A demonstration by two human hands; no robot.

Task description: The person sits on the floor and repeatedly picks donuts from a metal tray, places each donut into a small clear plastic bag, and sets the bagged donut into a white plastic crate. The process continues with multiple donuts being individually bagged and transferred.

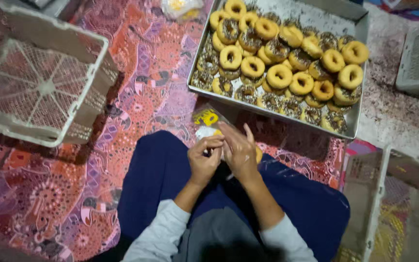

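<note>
2 hands working a clear plastic doughnut bag over the lap.

The left hand (203, 160) and right hand (238, 150) are pinching, fingers closed, 1 clear bag (207, 119) before 1 metal tray (360, 22) of roughly 40 doughnuts (279, 76); 3 plastic crates (40, 82) are flanking the patterned floor mat (136, 87).

Metal tray (316, 14) of ring doughnuts (280, 76); white plastic crate (44, 87) on patterned mat (136, 97)

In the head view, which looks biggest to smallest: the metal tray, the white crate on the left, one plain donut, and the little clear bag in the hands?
1. Tray and crate: near alike, so unranked.
2. Bag, partly hidden by the hands.
3. Donut, roughly bag-sized.
</note>
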